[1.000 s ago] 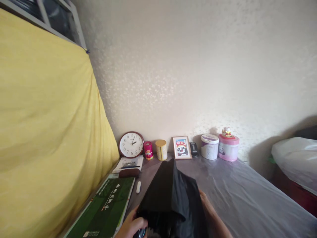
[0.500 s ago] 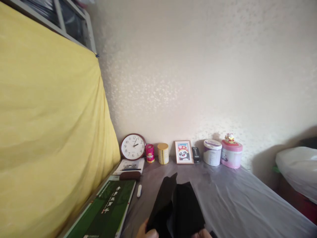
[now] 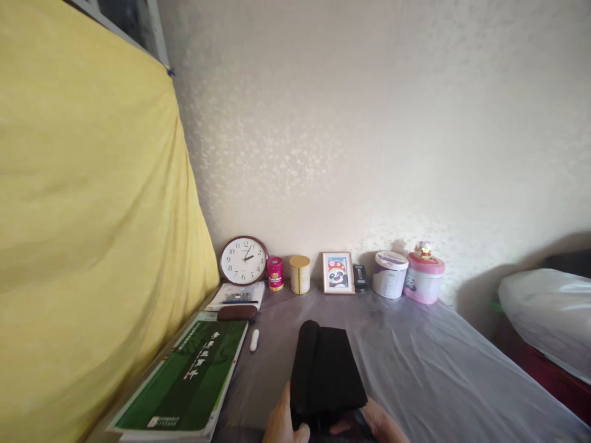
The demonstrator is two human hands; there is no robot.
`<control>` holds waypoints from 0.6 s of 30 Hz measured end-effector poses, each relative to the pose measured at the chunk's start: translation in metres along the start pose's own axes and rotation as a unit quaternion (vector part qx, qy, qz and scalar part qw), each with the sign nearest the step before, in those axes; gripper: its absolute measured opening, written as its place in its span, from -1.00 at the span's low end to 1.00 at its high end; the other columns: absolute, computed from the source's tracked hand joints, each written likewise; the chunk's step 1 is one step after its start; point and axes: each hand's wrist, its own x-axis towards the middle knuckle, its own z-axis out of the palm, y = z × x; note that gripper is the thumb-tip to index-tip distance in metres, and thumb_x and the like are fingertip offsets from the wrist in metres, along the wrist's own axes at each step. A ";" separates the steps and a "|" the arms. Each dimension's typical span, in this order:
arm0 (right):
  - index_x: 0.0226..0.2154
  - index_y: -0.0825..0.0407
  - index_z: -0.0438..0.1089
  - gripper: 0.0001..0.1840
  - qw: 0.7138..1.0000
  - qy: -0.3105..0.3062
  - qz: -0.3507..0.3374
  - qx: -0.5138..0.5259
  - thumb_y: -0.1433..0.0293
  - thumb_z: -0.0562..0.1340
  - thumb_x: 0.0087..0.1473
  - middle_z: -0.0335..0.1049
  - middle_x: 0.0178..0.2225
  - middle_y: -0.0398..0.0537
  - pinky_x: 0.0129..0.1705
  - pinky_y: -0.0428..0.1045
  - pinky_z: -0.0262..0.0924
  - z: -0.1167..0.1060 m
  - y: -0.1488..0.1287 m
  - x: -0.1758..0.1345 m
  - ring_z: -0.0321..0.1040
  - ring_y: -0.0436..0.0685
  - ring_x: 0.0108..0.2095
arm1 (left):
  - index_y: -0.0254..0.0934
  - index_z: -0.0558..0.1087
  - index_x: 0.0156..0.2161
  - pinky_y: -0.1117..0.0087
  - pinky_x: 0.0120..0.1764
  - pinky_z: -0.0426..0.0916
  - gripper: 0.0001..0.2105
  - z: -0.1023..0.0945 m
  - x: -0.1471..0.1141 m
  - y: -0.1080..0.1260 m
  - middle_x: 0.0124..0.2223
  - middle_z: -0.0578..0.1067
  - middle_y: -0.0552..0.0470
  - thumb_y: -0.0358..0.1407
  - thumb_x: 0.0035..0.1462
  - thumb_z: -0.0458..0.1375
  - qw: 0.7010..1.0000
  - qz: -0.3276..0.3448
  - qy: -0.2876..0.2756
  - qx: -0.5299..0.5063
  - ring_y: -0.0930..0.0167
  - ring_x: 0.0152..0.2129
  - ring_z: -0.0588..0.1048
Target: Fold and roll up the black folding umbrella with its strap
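Note:
At the near edge of the table I hold a folded black fabric-like piece (image 3: 330,366), whose exact kind I cannot make out. Its left side forms a rounded roll, and a flat panel extends to the right. My left hand (image 3: 285,418) grips the lower left corner, thumb at the near end. Under the lower right corner, my right hand (image 3: 376,421) has its fingers curled at the near edge, partly hidden by the black piece. To the left lie a white capped stick-like object (image 3: 254,340) and a green book (image 3: 184,375) on other papers.
Along the wall stand a round clock (image 3: 244,260), a pink can (image 3: 275,274), a yellow-lidded can (image 3: 300,275), a panda picture frame (image 3: 338,272) and two tubs (image 3: 390,275). A brown case (image 3: 237,313) lies behind the book. A yellow curtain (image 3: 92,215) borders the left.
The black piece, standing partly open with a raised flap before, is now folded flatter with a rounded left edge. Both hands show more, and the view has tilted down slightly.

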 end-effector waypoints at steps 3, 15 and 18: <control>-0.25 0.02 0.49 -0.51 0.999 0.020 -0.006 0.037 0.18 0.32 -0.31 0.50 -0.26 -0.01 -0.14 0.05 0.29 -0.016 0.004 -0.005 0.39 0.25 -0.22 | -0.48 -0.09 0.22 0.53 0.10 0.05 -0.19 0.010 -0.002 0.001 0.20 0.20 -0.17 -0.47 -0.23 0.03 0.999 -0.020 -0.003 0.030 0.36 0.11 0.22; -0.36 0.03 0.41 -0.54 0.960 0.224 0.023 -0.167 0.08 -0.03 0.03 0.47 -0.47 -0.01 -0.33 -0.01 0.18 -0.031 -0.022 0.010 0.40 0.18 -0.42 | -0.58 -0.23 0.23 0.49 0.08 0.09 -0.21 0.021 -0.008 0.000 0.26 0.02 -0.29 -0.49 -0.14 -0.01 0.995 -0.016 -0.018 0.099 0.32 0.12 0.21; -0.23 0.05 0.38 -0.55 0.945 0.222 0.046 -0.236 0.10 0.00 0.04 0.44 -0.50 -0.05 -0.35 -0.02 0.13 -0.028 -0.033 0.010 0.39 0.16 -0.44 | -0.57 -0.23 0.23 0.52 0.07 0.10 -0.21 0.021 -0.009 0.001 0.26 0.01 -0.27 -0.49 -0.14 0.00 0.995 -0.018 -0.017 0.097 0.34 0.12 0.20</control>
